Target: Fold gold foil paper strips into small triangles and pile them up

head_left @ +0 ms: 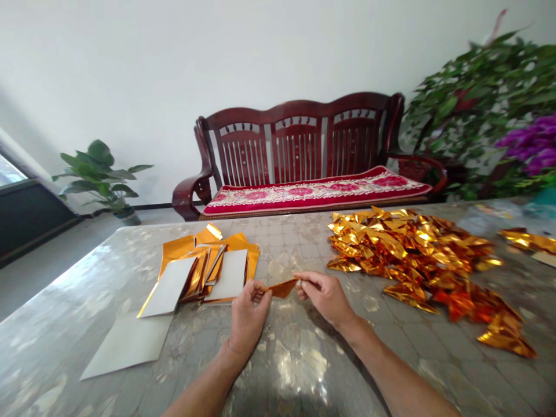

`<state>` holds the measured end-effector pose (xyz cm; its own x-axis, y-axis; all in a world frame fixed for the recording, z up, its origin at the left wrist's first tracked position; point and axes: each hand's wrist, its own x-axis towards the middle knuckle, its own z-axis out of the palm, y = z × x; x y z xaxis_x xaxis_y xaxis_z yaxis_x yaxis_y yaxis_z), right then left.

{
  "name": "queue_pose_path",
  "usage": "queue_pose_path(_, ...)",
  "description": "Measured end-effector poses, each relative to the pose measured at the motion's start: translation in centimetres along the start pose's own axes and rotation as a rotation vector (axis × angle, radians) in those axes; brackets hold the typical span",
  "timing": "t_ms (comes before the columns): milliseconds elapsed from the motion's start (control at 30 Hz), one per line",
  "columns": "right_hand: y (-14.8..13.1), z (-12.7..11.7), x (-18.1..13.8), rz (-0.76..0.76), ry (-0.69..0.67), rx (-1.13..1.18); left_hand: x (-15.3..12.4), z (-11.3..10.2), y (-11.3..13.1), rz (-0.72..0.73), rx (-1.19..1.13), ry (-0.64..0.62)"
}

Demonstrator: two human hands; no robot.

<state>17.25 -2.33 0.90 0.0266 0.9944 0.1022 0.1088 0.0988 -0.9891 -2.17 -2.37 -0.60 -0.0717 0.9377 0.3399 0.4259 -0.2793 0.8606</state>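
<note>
Pinch at 2 ends: left hand (251,313) closed on left tip of 1 folded gold paper (283,288), right hand (324,295) closed on right tip. Paper sits directly between, over table (299,370), long axis hand to hand; neither hand nearer. Sheet stack (228,277) near left hand; foil pile (399,243) right, apart.

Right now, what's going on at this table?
A person's left hand and right hand pinch a folded gold piece by opposite ends above the table. A loose stack of gold and grey sheets lies to the left, a heap of shiny folded pieces to the right.
</note>
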Motion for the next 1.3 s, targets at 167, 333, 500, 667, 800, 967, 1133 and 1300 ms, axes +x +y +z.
queue_pose_path(167, 0.1, 0.0, 0.2, 0.032, -0.024, 0.017, 0.1, -0.2, -0.2, 0.03, 0.055, -0.027)
queue_pose_path(333, 0.2, 0.0, 0.3, 0.049, -0.035, -0.02, 0.1, -0.3, -0.3, 0.018, 0.066, -0.059)
queue_pose_path(500, 0.2, -0.4, 0.5, -0.027, 0.011, -0.204, 0.2, -0.2, -0.5, -0.028, 0.035, -0.11)
queue_pose_path(667, 0.4, -0.7, 0.7, -0.12, 0.046, -0.282, 0.2, 0.0, -0.6, -0.1, -0.038, -0.157)
queue_pose_path(800, 0.5, -0.8, 0.7, -0.075, 0.023, -0.313, 0.2, -0.1, -0.7, -0.118, -0.075, -0.197)
queue_pose_path(967, 0.4, -1.0, 0.7, -0.063, 0.005, -0.339, 0.5, -0.4, -0.6, -0.057, -0.016, -0.251)
queue_pose_path(1133, 1.4, -0.9, 0.8, -0.044, -0.029, -0.186, 0.7, -0.5, -0.4, -0.044, -0.008, -0.263)
queue_pose_path(1300, 1.9, -1.0, 0.7, -0.145, -0.014, -0.219, 0.7, -0.4, -0.4, -0.056, -0.009, -0.255)
